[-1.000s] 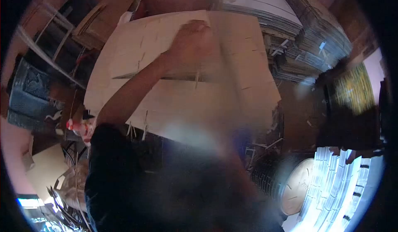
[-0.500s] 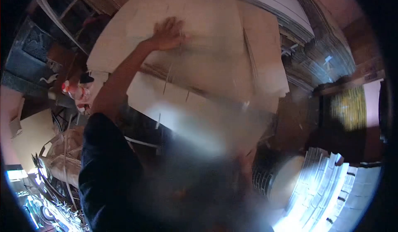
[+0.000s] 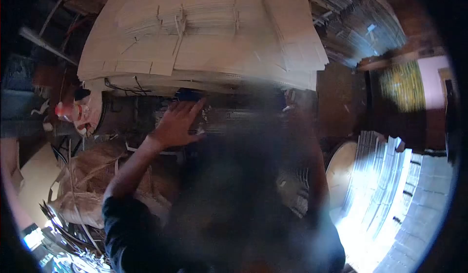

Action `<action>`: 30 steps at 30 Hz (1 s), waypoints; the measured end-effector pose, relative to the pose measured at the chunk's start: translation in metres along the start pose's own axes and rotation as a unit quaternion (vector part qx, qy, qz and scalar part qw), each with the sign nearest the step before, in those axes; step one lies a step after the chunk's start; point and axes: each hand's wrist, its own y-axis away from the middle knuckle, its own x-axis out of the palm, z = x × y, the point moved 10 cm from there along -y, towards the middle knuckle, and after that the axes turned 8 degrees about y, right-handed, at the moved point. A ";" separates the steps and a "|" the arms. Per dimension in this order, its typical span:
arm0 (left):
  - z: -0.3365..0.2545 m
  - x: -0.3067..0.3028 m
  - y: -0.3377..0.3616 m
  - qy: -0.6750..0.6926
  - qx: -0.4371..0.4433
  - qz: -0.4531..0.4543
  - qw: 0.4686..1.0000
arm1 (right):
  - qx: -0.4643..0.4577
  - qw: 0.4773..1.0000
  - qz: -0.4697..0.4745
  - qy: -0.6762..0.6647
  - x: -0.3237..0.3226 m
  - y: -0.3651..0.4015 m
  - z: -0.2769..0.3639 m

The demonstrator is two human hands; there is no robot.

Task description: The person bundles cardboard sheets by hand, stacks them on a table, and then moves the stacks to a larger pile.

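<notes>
A stack of slotted cardboard sheets (image 3: 214, 34) fills the top middle of the head view. Just below its front edge is my left hand (image 3: 179, 124), fingers spread and thumb apart, with nothing visibly held. It lies close to a dark blue item (image 3: 189, 95) under the stack's edge. My right hand (image 3: 295, 109) is a dim blur below the stack's right front corner; its fingers cannot be made out. A hazy smear covers the middle of the view.
A bottle with a red cap (image 3: 68, 111) stands at the left. Brown wrapped bundles (image 3: 92, 190) lie at the lower left. Brightly lit stacked sheets (image 3: 378, 175) are at the right, beside a round pale disc (image 3: 341, 168). More stacked sheets (image 3: 360, 26) stand at the upper right.
My left hand has come off the cardboard's top and down to its front edge. The sheets now lie level, their slots showing. My right arm has moved up along the right side.
</notes>
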 end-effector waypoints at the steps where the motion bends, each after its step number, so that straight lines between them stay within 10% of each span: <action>1: 0.000 -0.008 0.002 0.008 -0.001 -0.054 0.999 | 0.009 1.000 -0.007 -0.003 0.000 0.001 -0.002; 16: -0.011 -0.001 -0.027 -0.050 0.056 -0.163 0.984 | 0.113 0.994 -0.011 0.001 -0.027 0.023 -0.012; 18: -0.010 0.001 -0.037 -0.054 0.054 -0.164 0.983 | 0.139 0.881 -0.061 0.448 -0.057 0.028 0.014; 22: -0.005 0.007 -0.037 -0.073 0.034 -0.173 0.982 | 0.053 0.876 -0.334 0.343 -0.097 0.027 0.156; 30: 0.002 -0.019 -0.033 0.029 0.038 -0.180 0.983 | -0.066 0.844 -0.142 0.513 0.043 -0.038 0.078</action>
